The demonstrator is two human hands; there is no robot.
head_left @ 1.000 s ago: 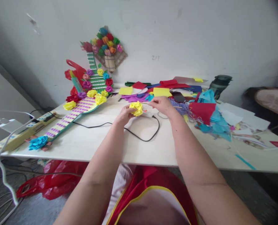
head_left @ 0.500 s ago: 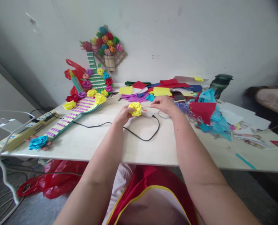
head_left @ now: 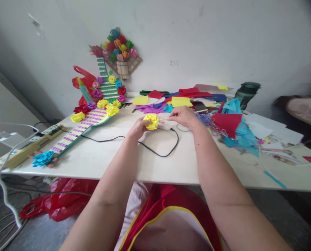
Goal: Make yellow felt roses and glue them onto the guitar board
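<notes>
A crumpled yellow paper flower (head_left: pixel 152 121) is pinched in my left hand (head_left: pixel 139 127), over the middle of the white table. My right hand (head_left: pixel 183 115) is closed on a thin wooden stick (head_left: pixel 163 119), whose left end reaches the flower; the other end sticks out past my knuckles. Whether the stick's tip goes into the petals, I cannot tell. Below both hands a black cable (head_left: pixel 160 156) loops across the tabletop. To the left lies a striped, guitar-shaped board (head_left: pixel 79 130) with yellow, purple, red and blue paper flowers on it.
Stacked coloured paper (head_left: pixel 181 101) lies along the wall. On the right are blue tissue paper (head_left: pixel 245 136), a red sheet (head_left: pixel 227 124), purple yarn (head_left: pixel 204 119) and a dark green bottle (head_left: pixel 246 94). A power strip (head_left: pixel 37 139) occupies the left edge. A flower-covered green board (head_left: pixel 108 91) leans at the back.
Almost nothing differs. Both hands keep the same hold on the flower and the stick, in nearly the same place.
</notes>
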